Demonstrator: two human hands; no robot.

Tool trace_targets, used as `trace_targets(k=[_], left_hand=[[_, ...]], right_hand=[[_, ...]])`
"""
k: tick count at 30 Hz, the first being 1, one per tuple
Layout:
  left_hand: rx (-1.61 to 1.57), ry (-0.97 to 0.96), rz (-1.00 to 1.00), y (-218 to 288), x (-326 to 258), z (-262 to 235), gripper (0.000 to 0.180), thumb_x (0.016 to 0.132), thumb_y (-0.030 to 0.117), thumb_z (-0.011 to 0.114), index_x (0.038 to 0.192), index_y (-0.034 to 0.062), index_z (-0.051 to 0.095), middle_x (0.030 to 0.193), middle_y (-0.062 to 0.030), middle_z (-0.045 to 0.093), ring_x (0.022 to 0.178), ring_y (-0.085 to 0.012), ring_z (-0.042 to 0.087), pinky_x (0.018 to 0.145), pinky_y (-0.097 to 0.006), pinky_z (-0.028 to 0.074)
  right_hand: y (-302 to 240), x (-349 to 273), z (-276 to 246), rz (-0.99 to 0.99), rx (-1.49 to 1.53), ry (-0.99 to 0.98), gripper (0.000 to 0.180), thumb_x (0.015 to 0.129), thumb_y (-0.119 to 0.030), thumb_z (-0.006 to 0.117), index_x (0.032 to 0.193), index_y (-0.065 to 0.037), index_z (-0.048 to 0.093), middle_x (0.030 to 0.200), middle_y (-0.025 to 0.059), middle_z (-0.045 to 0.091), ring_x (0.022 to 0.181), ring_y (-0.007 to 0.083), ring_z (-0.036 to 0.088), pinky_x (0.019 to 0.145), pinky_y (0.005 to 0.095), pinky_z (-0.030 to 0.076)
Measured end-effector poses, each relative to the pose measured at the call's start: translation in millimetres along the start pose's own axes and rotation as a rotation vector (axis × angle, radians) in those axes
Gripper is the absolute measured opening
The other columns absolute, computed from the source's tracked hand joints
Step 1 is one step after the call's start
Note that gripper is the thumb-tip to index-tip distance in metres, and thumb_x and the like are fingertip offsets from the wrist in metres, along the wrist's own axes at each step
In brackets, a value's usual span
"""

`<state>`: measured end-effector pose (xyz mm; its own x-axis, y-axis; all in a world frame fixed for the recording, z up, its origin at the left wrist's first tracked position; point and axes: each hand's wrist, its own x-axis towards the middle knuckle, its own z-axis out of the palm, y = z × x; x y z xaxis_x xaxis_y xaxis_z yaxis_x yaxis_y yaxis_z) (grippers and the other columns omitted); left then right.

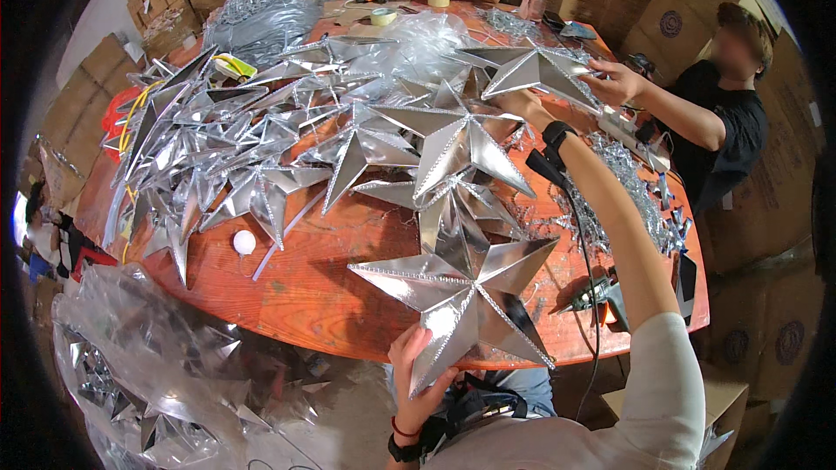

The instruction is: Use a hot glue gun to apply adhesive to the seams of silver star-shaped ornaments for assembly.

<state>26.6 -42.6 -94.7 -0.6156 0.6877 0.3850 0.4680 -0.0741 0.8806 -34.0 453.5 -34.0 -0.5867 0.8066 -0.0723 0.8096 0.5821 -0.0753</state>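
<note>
Head view: a silver star [470, 287] is gripped by its lower point in the left hand [416, 406] at the near edge of the table [300, 305], apparently to keep its face clear. The right hand [526, 105] is partly hidden behind another star [533, 72]; its grip cannot be told. Cartons [697, 4] are marked with round printed emblems.

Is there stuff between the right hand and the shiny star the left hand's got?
Yes: other silver stars are between the right hand, partly hidden behind a far star, and the front star. Nothing visible separates the left hand from the front star; it holds one point.
</note>
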Motion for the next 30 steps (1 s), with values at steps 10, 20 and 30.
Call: trace_targets(k=[10, 20, 30], left_hand=[[-0.003, -0.006, 0.027, 0, 1, 4, 0.062, 0.077, 0.021, 0.071, 0.128, 0.0033, 0.042, 0.128, -0.0175, 0.046, 0.12, -0.0334, 0.04, 0.1, -0.044, 0.029], [-0.05, 0.014, 0.013, -2, 3, 6, 0.065, 0.075, 0.011, 0.07, 0.131, 0.0033, 0.04, 0.129, -0.0138, 0.048, 0.121, -0.0309, 0.04, 0.102, -0.042, 0.029], [-0.263, 0.001, -0.094, 4, 4, 3, 0.065, 0.078, 0.011, 0.069, 0.134, 0.0032, 0.038, 0.13, -0.0144, 0.047, 0.12, -0.0271, 0.042, 0.101, -0.038, 0.03]], right_hand=[[35, 52, 23, -0.117, -0.097, 0.291, 0.037, 0.089, -0.029, 0.042, 0.104, -0.003, 0.063, 0.108, 0.0153, 0.063, 0.102, 0.0339, 0.06, 0.083, 0.0429, 0.049], [45, -47, -62, -0.126, 0.108, 0.359, 0.045, 0.093, -0.036, 0.039, 0.088, 0.003, 0.061, 0.087, 0.0256, 0.063, 0.084, 0.0423, 0.061, 0.072, 0.0494, 0.048], [36, -167, -114, -0.263, 0.248, 0.398, 0.052, 0.095, -0.04, 0.037, 0.073, 0.002, 0.059, 0.072, 0.0215, 0.063, 0.076, 0.0402, 0.061, 0.068, 0.0471, 0.047]])
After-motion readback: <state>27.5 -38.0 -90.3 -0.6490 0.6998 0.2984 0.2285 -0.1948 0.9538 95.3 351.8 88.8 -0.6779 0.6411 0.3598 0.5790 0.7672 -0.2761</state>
